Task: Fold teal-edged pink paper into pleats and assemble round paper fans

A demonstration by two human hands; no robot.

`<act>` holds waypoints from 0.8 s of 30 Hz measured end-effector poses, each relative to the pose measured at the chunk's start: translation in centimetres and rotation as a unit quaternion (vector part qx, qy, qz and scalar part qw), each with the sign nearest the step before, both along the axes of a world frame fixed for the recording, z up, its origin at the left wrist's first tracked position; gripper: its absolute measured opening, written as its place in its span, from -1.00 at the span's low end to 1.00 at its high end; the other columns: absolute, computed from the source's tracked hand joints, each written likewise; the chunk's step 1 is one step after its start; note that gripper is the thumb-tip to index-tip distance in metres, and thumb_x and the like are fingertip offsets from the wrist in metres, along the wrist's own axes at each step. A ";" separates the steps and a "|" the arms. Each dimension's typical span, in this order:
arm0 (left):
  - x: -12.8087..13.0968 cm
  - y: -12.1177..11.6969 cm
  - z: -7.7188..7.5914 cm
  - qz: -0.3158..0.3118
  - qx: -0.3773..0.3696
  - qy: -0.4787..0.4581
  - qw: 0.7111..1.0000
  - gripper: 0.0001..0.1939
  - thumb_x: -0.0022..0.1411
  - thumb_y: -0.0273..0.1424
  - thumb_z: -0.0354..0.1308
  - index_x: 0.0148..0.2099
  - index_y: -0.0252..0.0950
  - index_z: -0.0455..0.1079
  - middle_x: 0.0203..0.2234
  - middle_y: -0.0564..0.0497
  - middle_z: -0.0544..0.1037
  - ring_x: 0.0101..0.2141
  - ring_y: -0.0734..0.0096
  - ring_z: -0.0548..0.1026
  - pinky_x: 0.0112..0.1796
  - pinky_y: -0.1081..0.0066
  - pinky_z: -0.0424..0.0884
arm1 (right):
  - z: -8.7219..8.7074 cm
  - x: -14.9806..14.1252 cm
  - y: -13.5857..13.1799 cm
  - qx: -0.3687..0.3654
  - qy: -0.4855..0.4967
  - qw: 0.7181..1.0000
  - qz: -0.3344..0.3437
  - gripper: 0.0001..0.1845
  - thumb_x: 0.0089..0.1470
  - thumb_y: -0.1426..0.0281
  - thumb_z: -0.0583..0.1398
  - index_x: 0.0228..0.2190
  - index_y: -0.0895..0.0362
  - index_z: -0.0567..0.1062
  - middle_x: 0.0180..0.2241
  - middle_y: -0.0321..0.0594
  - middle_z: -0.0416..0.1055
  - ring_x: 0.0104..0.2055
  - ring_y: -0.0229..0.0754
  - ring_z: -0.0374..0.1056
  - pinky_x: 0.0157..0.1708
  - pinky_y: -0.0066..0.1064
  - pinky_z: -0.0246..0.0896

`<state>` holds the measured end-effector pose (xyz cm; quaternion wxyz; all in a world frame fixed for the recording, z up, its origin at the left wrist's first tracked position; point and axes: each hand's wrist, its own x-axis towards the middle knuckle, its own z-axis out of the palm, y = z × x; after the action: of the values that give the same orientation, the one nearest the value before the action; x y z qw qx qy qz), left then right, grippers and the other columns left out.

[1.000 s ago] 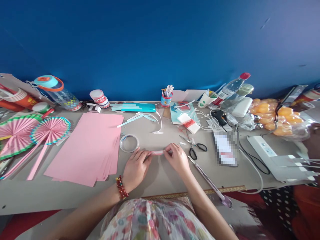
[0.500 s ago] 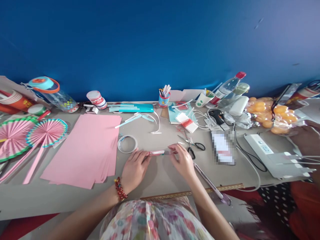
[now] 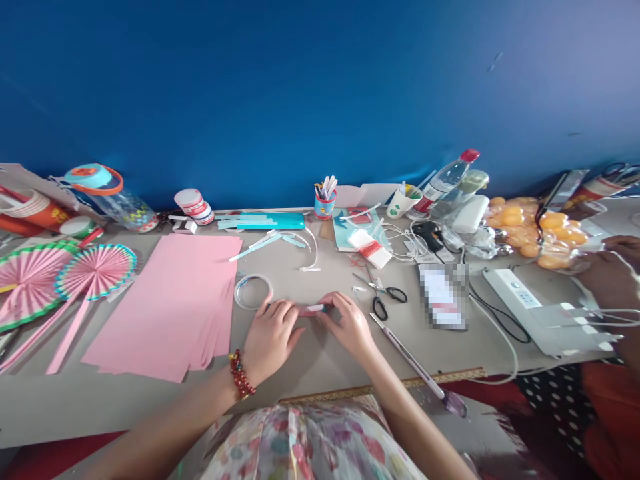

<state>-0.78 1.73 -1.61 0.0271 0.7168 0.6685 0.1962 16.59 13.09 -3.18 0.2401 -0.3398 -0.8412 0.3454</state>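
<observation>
My left hand and my right hand meet on the grey table, both pinching a small folded pink paper strip with a white end. The fingertips of the two hands are close together on it. A red bead bracelet sits on my left wrist. A clear tape roll lies just beyond my left hand. Black-handled scissors and a long pen-like tool lie right of my right hand.
A stack of pink paper sheets lies to the left, with two pleated pink fans beyond it. Cups, bottles, a pen holder, cables, a power strip and a bag of oranges crowd the back and right. Another person's hand is at the right edge.
My right hand has slid left along the strip toward my left hand, so the strip between them now looks shorter. The camera view has shifted a little.
</observation>
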 end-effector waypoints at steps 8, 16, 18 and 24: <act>0.4 2.4 0.3 -0.036 0.031 -0.038 0.998 -0.82 0.36 -0.42 0.05 -0.12 -0.22 0.49 -0.24 -0.01 0.61 -0.07 0.30 0.51 0.30 -0.09 -0.06 | 0.7 3.0 1.7 0.004 -0.006 1.000 0.004 -0.74 0.18 0.27 0.17 -0.09 0.06 0.43 -0.17 -0.18 0.47 -0.18 -0.13 0.41 -0.14 -0.33 0.31; -0.7 2.2 0.3 -0.027 0.012 -0.136 0.990 -0.83 0.36 -0.35 0.08 -0.17 -0.18 0.51 -0.26 0.09 0.63 -0.16 0.40 0.54 0.31 -0.05 -0.12 | -0.2 13.0 6.8 0.220 -0.295 0.909 -0.196 -0.53 0.15 0.00 0.11 -0.16 0.13 0.46 -0.15 -0.03 0.45 -0.12 0.09 0.35 -0.14 -0.16 0.23; -0.8 2.4 0.4 -0.026 0.011 -0.152 0.988 -0.81 0.37 -0.35 0.07 -0.17 -0.18 0.52 -0.26 0.06 0.63 -0.16 0.39 0.55 0.30 -0.05 -0.08 | 0.0 13.1 6.9 0.217 -0.319 0.904 -0.185 -0.54 0.14 0.01 0.13 -0.17 0.13 0.46 -0.16 -0.04 0.45 -0.12 0.08 0.35 -0.16 -0.20 0.22; -0.7 2.4 0.9 -0.014 0.014 -0.171 0.985 -0.79 0.38 -0.39 0.02 -0.20 -0.20 0.50 -0.25 0.04 0.62 -0.17 0.39 0.55 0.29 -0.01 -0.02 | 1.6 11.1 7.5 0.168 -0.361 0.903 -0.159 -0.66 0.08 0.09 0.19 -0.28 0.11 0.49 -0.23 -0.09 0.47 -0.16 0.01 0.37 -0.27 -0.29 0.16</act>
<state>-1.52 4.13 -0.69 0.1339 0.6823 0.6409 0.3252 27.72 20.62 -1.55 0.0252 -0.5252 -0.8506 0.0098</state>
